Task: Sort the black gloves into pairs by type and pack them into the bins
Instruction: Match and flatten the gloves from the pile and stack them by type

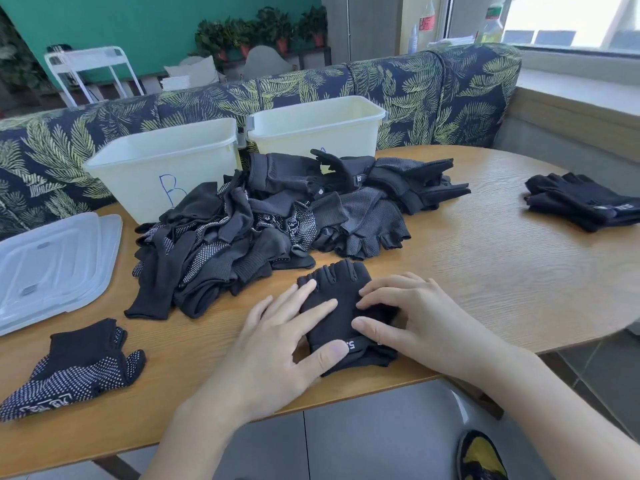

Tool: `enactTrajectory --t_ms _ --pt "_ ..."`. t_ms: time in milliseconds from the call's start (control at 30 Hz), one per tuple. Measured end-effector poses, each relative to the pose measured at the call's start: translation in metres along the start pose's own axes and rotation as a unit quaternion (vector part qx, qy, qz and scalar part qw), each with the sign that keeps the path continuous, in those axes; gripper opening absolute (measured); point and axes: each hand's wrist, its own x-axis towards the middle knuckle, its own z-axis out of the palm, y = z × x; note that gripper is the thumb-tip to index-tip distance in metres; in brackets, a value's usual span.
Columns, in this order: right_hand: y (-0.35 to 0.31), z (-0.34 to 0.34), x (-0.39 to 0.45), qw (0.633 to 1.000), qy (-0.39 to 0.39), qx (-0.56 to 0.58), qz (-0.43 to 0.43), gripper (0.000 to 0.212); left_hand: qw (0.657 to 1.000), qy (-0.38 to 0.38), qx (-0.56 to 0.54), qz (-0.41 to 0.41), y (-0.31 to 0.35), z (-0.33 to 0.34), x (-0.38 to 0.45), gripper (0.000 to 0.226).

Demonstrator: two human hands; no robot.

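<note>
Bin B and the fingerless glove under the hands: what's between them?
The mixed pile of black gloves lies between bin B and the fingerless glove, per the head view.

Wooden table [485, 265] with a rounded edge, under the fingers. Beyond the fingertips, a bench [398, 88] upholstered in dark fabric with green leaf print. Farther back, a teal wall [138, 26], a white metal chair [93, 69] and potted plants [270, 29] in a row. Off to the right of the fingers, a bright window [571, 19] with bottles [490, 19] on the sill; daylight across the tabletop. Grey tile floor [346, 441] nearer than the fingers.
</note>
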Motion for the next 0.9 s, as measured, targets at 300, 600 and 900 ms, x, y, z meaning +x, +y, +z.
enactTrajectory --t_ms 300,600,900 --pt "0.048 -0.037 -0.021 0.998 0.034 0.040 0.027 0.035 0.994 -0.067 0.082 0.026 0.065 0.025 0.034 0.081" --pt "0.102 -0.085 -0.048 0.992 0.071 0.047 0.095 0.018 0.982 -0.076 0.115 0.131 0.106 0.038 0.089 0.069" --pt "0.149 -0.116 -0.071 0.899 0.332 0.091 0.270 0.012 0.986 -0.083 0.093 0.109 0.171 0.067 0.157 0.074"
